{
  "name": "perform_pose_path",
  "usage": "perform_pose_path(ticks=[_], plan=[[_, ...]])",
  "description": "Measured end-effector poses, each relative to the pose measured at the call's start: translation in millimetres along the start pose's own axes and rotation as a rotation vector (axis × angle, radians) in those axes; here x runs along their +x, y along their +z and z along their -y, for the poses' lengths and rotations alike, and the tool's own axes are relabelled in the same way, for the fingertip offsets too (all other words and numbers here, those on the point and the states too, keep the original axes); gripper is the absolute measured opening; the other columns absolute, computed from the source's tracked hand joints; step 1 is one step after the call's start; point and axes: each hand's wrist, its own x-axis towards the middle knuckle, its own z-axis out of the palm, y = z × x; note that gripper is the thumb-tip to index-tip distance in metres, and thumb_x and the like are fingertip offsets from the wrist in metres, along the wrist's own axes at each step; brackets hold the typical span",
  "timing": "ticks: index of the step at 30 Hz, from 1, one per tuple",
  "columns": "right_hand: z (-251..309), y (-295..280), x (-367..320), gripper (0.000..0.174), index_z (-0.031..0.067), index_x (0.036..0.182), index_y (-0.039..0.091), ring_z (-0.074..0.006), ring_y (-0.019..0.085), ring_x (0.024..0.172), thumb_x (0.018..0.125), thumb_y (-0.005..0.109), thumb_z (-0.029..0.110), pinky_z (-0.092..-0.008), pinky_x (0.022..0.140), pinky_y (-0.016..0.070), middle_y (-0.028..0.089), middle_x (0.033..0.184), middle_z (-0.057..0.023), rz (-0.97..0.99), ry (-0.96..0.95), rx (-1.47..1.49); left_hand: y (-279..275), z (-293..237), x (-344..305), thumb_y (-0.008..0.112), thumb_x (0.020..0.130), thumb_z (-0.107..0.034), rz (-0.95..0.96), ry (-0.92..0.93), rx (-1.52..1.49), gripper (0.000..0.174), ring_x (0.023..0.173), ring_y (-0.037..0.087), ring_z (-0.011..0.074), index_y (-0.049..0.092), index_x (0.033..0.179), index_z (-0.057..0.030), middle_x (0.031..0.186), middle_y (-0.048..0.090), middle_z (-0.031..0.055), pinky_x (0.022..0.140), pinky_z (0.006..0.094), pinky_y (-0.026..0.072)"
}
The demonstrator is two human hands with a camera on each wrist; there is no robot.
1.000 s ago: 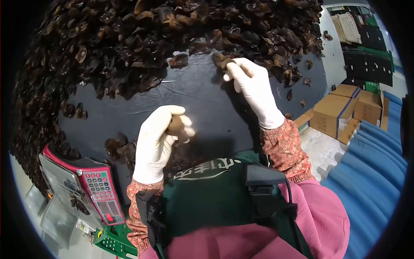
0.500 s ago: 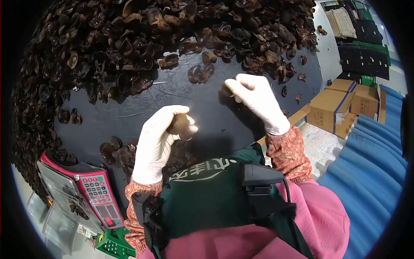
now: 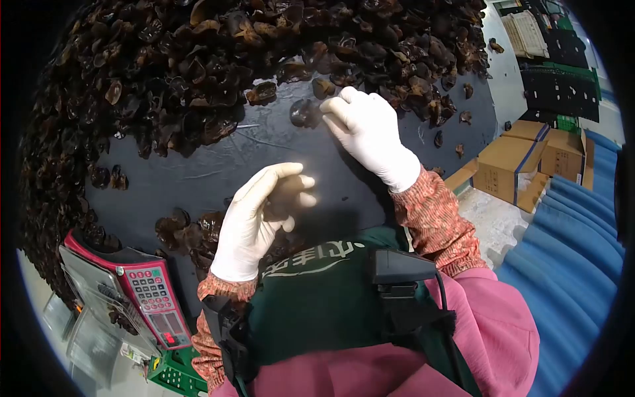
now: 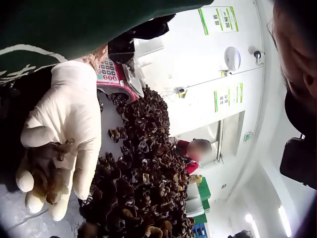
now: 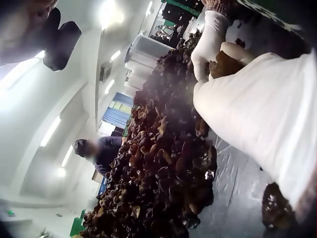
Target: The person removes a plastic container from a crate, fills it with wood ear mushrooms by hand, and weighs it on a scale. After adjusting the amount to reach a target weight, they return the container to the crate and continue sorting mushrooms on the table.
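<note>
My gloved left hand grips a brown wood ear mushroom, its fingers curled around the piece over the dark tabletop. In the left wrist view the thumb lies across the mushroom against the fingers. My gloved right hand is farther forward, back of the hand upward, and its curled fingertips pinch the edge of a dark, translucent wood ear mushroom at the front of the big heap. In the right wrist view the back of the right hand hides its fingertips.
A heap of wood ear mushrooms spreads along the table's far and left sides. A smaller cluster lies beside the left wrist. The red scale stands at lower left. Cardboard boxes stand at right. Another person stands beyond the heap.
My right hand drew back from the heap, then moved forward and left to the mushroom on the table. My left hand, keeping its mushroom, shifted slightly right.
</note>
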Motion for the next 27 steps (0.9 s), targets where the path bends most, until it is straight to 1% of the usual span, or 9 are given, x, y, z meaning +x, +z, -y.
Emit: perform_pose_path(ticks=[3,6,10,11,15,18,21,24,27], plan=[[4,-3,-4,0.012,0.014,0.102,0.075,-0.0265,0.067,0.074,0.09,0.074,0.016,-0.0375,0.069,0.0513,0.067,0.085,-0.0052,-0.081,0.082,0.3,-2,-1,0,0.048,0.112,-0.041,-0.017,-0.009,-0.072,0.048,0.104,0.074,0.0229,0.063,0.135,-0.001,0.122,0.074,0.0151,0.066,0.0266,0.0572],[23,-23,-6,0.007,0.0131,0.097,0.074,-0.0275,0.068,0.075,0.09,0.074,0.014,-0.0373,0.069,0.0526,0.067,0.086,-0.005,-0.005,0.226,0.639,4,-4,3,0.052,0.112,-0.039,-0.008,0.007,-0.175,0.045,0.103,0.075,0.0231,0.064,0.135,-0.0019,0.122,0.074,0.0134,0.069,0.0297,0.0591],[49,-39,-6,0.007,0.0155,0.095,0.073,-0.0224,0.066,0.072,0.089,0.076,0.016,-0.0355,0.067,0.0507,0.067,0.085,-0.003,0.043,-0.143,0.268,2,8,8,0.049,0.113,-0.04,0.031,0.156,-0.189,0.053,0.106,0.073,0.0254,0.057,0.141,0.0033,0.124,0.071,0.0179,0.075,0.0352,0.0664],[51,-35,-9,0.007,0.015,0.093,0.073,-0.0212,0.066,0.074,0.088,0.077,0.017,-0.0345,0.066,0.0502,0.068,0.087,-0.0025,0.002,-0.181,0.301,0,4,7,0.051,0.113,-0.033,0.005,0.164,-0.037,0.044,0.105,0.074,0.0257,0.059,0.138,0.0021,0.121,0.073,0.017,0.072,0.0339,0.0646],[23,-21,4,0.009,0.0128,0.094,0.074,-0.0232,0.068,0.077,0.088,0.077,0.02,-0.0362,0.067,0.0516,0.071,0.094,-0.0037,-0.139,0.058,0.506,-2,0,3,0.053,0.112,-0.028,-0.069,0.18,-0.1,0.034,0.105,0.074,0.0246,0.063,0.132,-0.0021,0.118,0.074,0.0152,0.065,0.0293,0.0582],[5,-2,19,0.013,0.012,0.098,0.072,-0.0286,0.067,0.076,0.089,0.077,0.02,-0.04,0.069,0.053,0.067,0.091,-0.0068,-0.139,0.163,0.146,-3,-2,0,0.054,0.112,-0.029,-0.083,0.181,-0.123,0.035,0.107,0.073,0.0262,0.063,0.133,-0.0027,0.12,0.074,0.0153,0.067,0.0302,0.0588],[0,15,24,0.014,0.0115,0.097,0.071,-0.0295,0.066,0.076,0.088,0.076,0.02,-0.0406,0.069,0.0533,0.065,0.09,-0.0077,-0.104,0.115,-0.022,-5,-1,1,0.056,0.111,-0.029,-0.058,0.195,-0.122,0.036,0.115,0.071,0.0302,0.062,0.134,-0.0018,0.124,0.072,0.0177,0.076,0.0337,0.0622],[2,15,20,0.014,0.0098,0.093,0.069,-0.0306,0.066,0.076,0.088,0.076,0.021,-0.0409,0.071,0.0539,0.064,0.09,-0.0094,-0.12,0.156,0.112,-7,0,2,0.055,0.111,-0.028,-0.048,0.221,-0.168,0.038,0.118,0.07,0.0322,0.061,0.135,0.0,0.126,0.071,0.0199,0.083,0.0374,0.064],[28,-19,11,0.017,0.0088,0.1,0.072,-0.0243,0.067,0.074,0.087,0.079,0.016,-0.0349,0.067,0.054,0.067,0.092,-0.008,0.01,0.307,0.581,-10,3,5,0.052,0.112,-0.032,-0.057,0.234,-0.205,0.042,0.121,0.069,0.0335,0.06,0.137,0.0014,0.127,0.07,0.0212,0.086,0.0398,0.0647]])
